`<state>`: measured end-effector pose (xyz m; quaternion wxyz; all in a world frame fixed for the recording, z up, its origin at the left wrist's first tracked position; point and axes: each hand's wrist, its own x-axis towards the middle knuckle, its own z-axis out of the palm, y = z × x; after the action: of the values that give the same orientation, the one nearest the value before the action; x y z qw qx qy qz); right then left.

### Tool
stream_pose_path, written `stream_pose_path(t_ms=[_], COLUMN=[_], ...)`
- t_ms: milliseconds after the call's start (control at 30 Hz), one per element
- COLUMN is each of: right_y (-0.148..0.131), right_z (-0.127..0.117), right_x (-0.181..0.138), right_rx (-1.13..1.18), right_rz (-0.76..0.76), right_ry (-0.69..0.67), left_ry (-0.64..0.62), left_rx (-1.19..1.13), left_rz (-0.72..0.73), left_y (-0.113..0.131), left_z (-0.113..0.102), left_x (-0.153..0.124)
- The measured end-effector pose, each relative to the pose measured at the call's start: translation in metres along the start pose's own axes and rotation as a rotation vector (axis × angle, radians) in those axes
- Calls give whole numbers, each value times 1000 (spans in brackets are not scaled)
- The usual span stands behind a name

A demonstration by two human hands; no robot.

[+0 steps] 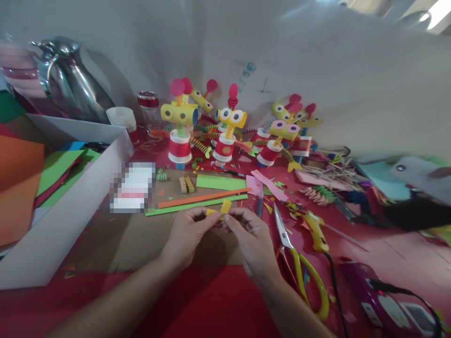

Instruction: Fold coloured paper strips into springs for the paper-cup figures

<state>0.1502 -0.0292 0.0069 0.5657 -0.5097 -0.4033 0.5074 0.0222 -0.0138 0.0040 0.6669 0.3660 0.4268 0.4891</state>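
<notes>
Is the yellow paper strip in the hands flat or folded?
Folded: the yellow strip bends between the left hand and right hand, one part lying flat, the other standing up.

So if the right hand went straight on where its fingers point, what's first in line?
The right hand pinches the yellow strip; past it, probably the left hand, whose fingertips face it, then the green strip. Depth is unclear.

My left hand (186, 234) and right hand (253, 241) hid most of the yellow paper strip (226, 206) in their grip; I could not tell its length. A pixelated patch (133, 187) hid something on the table (211, 305). The left edge cut the orange sheet (17, 188).
</notes>
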Motion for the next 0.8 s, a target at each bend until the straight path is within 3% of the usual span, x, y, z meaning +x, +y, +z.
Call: stream_pose_path(t_ms=[167, 800], right_y=[3, -2], right_z=[-1, -5], right_x=[2, -6], right_rx=[-52, -232], right_rz=[-38, -67], right_ry=[-30, 47], left_ry=[-30, -86], left_rx=[52, -227], left_rz=[18, -37], left_y=[0, 3], left_z=[-1, 4], left_x=[0, -4])
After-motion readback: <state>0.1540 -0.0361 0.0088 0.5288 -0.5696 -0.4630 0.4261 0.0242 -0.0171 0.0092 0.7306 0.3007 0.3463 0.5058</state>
